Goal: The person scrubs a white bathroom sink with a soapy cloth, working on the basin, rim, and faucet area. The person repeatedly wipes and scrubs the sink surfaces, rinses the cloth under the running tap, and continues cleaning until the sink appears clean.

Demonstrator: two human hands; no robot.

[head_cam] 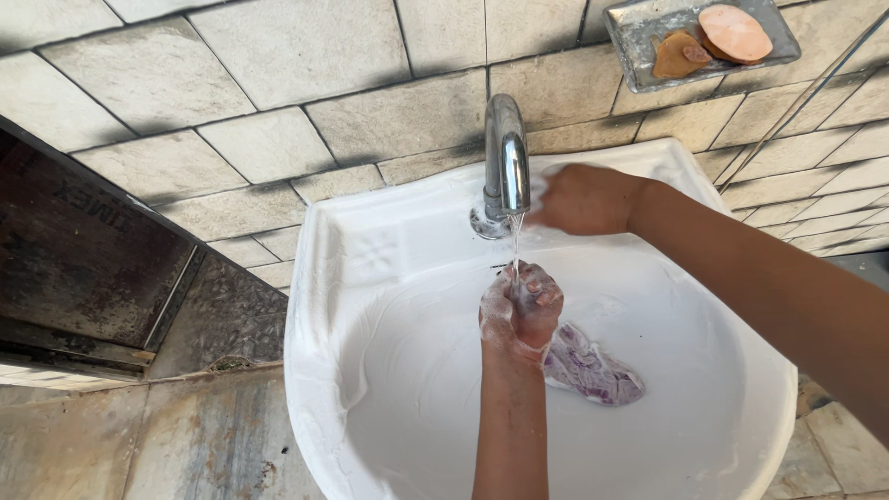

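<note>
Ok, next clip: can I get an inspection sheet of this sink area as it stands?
Surface: white basin, wet, soapy film inside.
Job's things: chrome tap running a thin stream; purple-and-white cloth lying in the basin.
Clutter: metal soap dish on the wall, holding two worn soap pieces.
Grippers: left hand soapy, fingers curled under the stream; right hand at the tap's base, blurred.
Cables: nothing seen.
Surroundings: grey stone wall tiles; dark rusty panel at left.

no packages, labels, signs or screens in view
</note>
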